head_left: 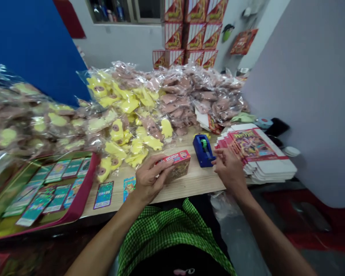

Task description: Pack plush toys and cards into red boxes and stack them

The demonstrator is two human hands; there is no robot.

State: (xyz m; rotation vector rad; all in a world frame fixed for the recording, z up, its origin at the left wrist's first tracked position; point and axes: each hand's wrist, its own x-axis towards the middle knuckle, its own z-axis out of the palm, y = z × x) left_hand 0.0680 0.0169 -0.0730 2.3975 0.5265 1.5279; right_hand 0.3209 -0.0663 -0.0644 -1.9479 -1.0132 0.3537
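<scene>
Left hand (149, 178) grips the box (180, 165) at its left end, near the tabletop's (198, 183) front edge. Right hand (230, 168) is at the tape dispenser's (200, 152) right side, fingers partly curled; whether they pinch tape cannot be told. The dispenser stands between box and cartons (273, 165), which lie stacked flat. Left of the left hand lie two cards (103, 194), then a card-filled tray (88, 182). Bagged toys (175, 105) heap behind, crowding the tabletop. Both forearms reach forward, angled inward, wrists low.
</scene>
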